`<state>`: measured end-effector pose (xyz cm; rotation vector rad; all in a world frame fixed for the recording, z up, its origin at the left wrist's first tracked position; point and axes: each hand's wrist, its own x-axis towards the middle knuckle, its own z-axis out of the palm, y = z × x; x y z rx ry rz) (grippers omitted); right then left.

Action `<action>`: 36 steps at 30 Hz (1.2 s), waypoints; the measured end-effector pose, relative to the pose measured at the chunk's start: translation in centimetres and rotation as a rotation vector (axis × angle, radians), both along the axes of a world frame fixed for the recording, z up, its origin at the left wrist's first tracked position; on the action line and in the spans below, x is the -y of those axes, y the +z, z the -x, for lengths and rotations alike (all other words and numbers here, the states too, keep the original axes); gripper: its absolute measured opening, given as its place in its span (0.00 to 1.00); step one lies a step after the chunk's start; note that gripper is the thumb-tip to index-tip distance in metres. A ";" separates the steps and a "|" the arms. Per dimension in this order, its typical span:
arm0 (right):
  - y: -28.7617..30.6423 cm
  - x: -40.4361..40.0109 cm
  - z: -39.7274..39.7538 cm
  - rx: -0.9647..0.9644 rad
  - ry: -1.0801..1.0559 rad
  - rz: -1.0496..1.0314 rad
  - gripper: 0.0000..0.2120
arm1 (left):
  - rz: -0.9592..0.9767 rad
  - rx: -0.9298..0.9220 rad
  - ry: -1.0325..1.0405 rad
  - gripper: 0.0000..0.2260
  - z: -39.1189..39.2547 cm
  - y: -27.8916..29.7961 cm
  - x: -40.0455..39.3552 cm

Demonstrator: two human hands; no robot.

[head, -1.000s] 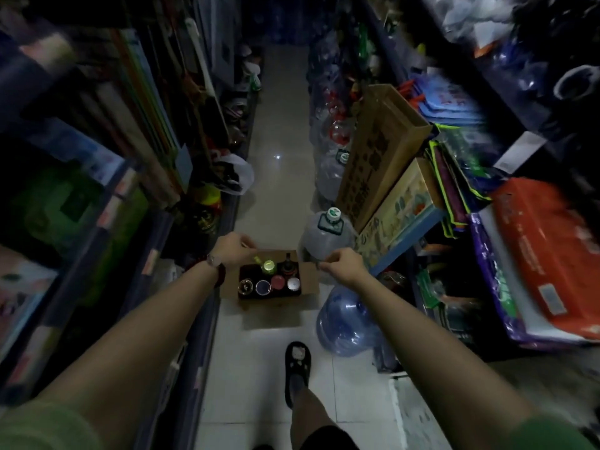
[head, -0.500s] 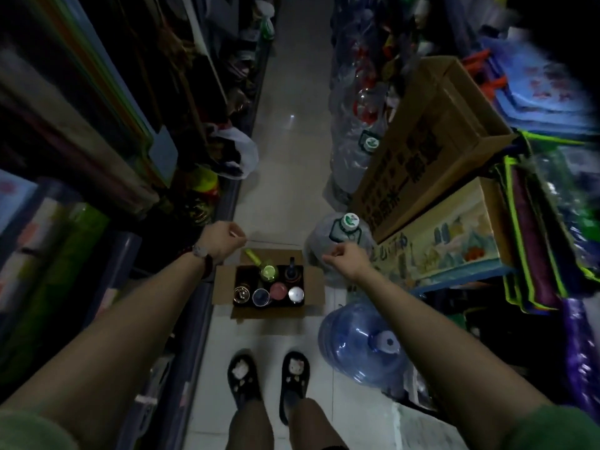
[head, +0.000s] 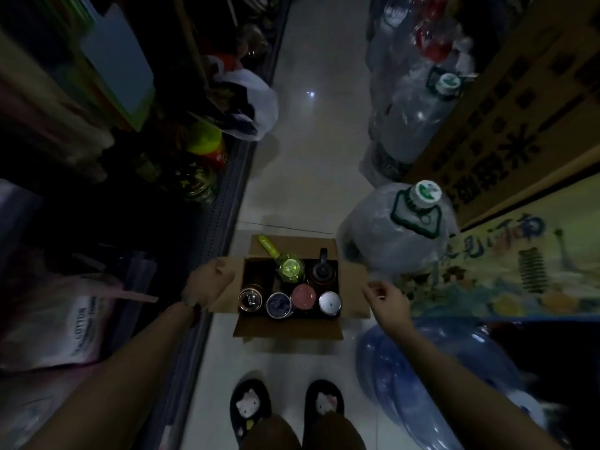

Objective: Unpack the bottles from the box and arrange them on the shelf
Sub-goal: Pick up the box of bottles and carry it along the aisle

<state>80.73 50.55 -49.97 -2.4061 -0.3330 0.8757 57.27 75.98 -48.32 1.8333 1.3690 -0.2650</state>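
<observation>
The box [head: 289,329] is an open brown cardboard one, and it stands on the pale tiled floor [head: 308,151] of a narrow, dim aisle, just in front of the person's feet. All four flaps are folded outward. Inside it the bottles [head: 289,289] stand upright, seen from above. In the near row there are four lids side by side: a dark one [head: 249,299], a bluish one [head: 278,304], a pink one [head: 303,296] and a white one [head: 330,302]. Behind them stand a bottle with a bright green lid and a green strap [head: 290,267] and a dark bottle with a loop on its cap [head: 322,271].

The left hand [head: 211,285] holds the left flap of the box, with the fingers curled over its edge. The right hand [head: 386,302] is just beside the right flap; its fingers are loosely curled, and I cannot tell if they touch or pinch the cardboard.

The shelf [head: 207,241] runs along the left side of the aisle, dark and filled with goods. On the right of the box stands a large clear water jug [head: 389,241] with a green handle, and a blue water jug [head: 431,375] lies nearer to the person. The slippers [head: 285,404] are black with a white cat face on each.
</observation>
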 end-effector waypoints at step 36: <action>-22.1 -1.2 -2.9 0.206 -0.220 -0.166 0.26 | -0.320 0.155 0.428 0.22 1.1 -23.8 -1.3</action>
